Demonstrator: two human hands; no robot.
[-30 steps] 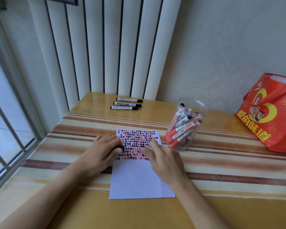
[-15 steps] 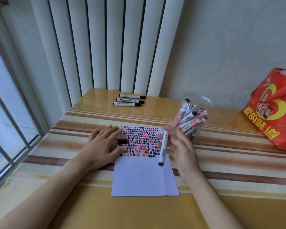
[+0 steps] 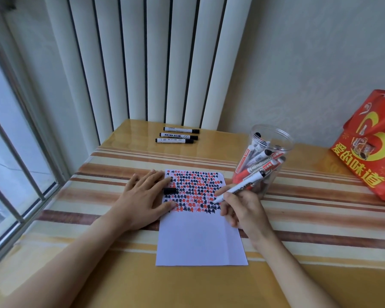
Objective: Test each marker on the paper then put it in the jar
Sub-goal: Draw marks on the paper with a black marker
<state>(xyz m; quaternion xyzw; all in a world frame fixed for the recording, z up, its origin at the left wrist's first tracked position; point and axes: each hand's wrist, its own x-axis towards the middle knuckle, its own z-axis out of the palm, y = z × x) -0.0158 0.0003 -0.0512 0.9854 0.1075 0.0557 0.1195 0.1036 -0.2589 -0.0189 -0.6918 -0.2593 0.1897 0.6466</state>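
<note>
Since the earlier frame the right hand has turned its marker from hanging upright to a slanted writing hold, tip lowered to the marks. At far left, a window frame (image 3: 20, 174) borders the striped table (image 3: 320, 210). Left hand (image 3: 142, 196) lies flat, fingers spread, pinning the left edge of the paper (image 3: 198, 241); the black cap (image 3: 169, 190) sits between its fingers, loosely kept, not squeezed. Behind, three capped markers (image 3: 176, 136) lie in a row, well apart from the sheet; judged untested. Paper carries dense red and black marks on its upper half, lower half blank. Right hand (image 3: 242, 207) is closed around the uncapped marker (image 3: 240, 187), whose tip touches or nearly touches the right edge of the marks; contact cannot be confirmed. Just beyond stands the clear jar (image 3: 269, 138), open, holding many red and black markers, evidently done. A red bag (image 3: 369, 147) sits at far right. Assessment: task well advanced; remaining are this marker's test, capping and deposit, then the three.
</note>
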